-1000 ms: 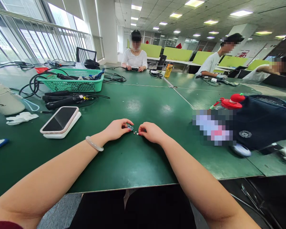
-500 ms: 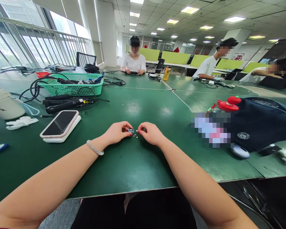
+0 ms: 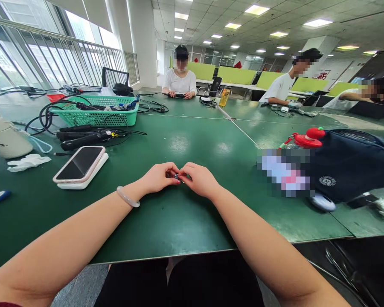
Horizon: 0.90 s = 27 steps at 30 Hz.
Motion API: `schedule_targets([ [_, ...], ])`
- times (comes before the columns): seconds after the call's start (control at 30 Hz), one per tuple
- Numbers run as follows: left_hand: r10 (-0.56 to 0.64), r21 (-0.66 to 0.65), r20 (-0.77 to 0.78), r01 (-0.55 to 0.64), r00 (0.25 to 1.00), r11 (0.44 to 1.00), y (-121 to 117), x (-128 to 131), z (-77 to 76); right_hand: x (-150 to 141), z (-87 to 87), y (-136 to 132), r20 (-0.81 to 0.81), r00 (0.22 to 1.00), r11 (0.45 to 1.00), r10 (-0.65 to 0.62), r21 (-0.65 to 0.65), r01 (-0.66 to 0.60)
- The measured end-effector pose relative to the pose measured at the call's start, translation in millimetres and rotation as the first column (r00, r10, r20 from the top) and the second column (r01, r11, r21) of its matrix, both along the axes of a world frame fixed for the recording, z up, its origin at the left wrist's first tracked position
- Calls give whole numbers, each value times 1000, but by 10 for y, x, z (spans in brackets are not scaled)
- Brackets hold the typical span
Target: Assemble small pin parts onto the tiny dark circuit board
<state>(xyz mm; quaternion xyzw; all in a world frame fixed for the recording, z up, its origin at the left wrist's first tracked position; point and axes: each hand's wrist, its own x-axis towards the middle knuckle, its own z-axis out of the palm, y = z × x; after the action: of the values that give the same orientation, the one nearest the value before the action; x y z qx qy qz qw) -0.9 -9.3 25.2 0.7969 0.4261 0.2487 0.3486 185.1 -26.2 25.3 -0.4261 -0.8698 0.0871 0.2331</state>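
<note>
Just above the green table (image 3: 153, 230), my left hand (image 3: 158, 177) pinches a small circuit board (image 3: 176, 175) between thumb and fingers. Only a sliver of the board shows between the two hands. My right hand (image 3: 199, 180) is closed in a pinch at the board's right side, its fingertips touching or very near it. What sits in the right fingertips is too small and covered to make out. The right hand also covers the spot where tiny loose parts lay.
To the left are a phone (image 3: 80, 163) on a white box, black cables and a green basket (image 3: 97, 111) of items. A dark bag (image 3: 348, 166) and a white mouse (image 3: 322, 202) lie on the right. Several people sit farther back.
My right hand has moved left to meet the board, closing the gap between the hands. The tiny loose parts under it are now hidden. My left hand has stayed nearly still.
</note>
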Motion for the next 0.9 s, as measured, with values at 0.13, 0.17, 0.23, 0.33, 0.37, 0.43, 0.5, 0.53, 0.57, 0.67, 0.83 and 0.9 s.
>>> schedule_targets([
  [0.13,6,-3,6,-6,1000,1000,-13,7,18,9,2,1,58,998,999,1,33,-3],
  [0.17,2,-6,10,-2,1000,1000,-11,6,14,13,-1,3,59,998,999,2,38,-5],
  [0.23,4,-8,19,-4,1000,1000,0,0,-1,22,-7,8,46,999,999,1,43,-3],
  [0.33,48,7,18,-48,999,999,28,-20,-28,36,-19,18,25,999,998,-41,41,40],
  [0.37,72,15,10,-72,997,997,38,-28,-36,39,-26,23,31,998,998,-57,31,56],
  [0.43,116,35,-14,-116,993,993,57,-44,-48,40,-49,36,60,996,997,-73,-6,73],
  [0.5,148,51,-37,-146,988,988,73,-56,-56,35,-80,53,93,993,996,-72,-46,77],
  [0.53,157,55,-46,-155,986,986,78,-59,-59,31,-97,62,107,992,995,-72,-63,79],
  [0.57,161,57,-53,-158,986,986,82,-61,-62,28,-112,71,119,990,994,-73,-77,83],
  [0.67,151,61,-63,-148,986,987,88,-61,-72,30,-141,98,153,984,989,-86,-105,103],
  [0.83,141,53,-69,-138,988,989,87,-61,-77,54,-135,112,171,976,984,-135,-93,152],
  [0.9,150,53,-77,-146,986,988,83,-61,-71,50,-129,104,158,980,987,-122,-85,137],
])
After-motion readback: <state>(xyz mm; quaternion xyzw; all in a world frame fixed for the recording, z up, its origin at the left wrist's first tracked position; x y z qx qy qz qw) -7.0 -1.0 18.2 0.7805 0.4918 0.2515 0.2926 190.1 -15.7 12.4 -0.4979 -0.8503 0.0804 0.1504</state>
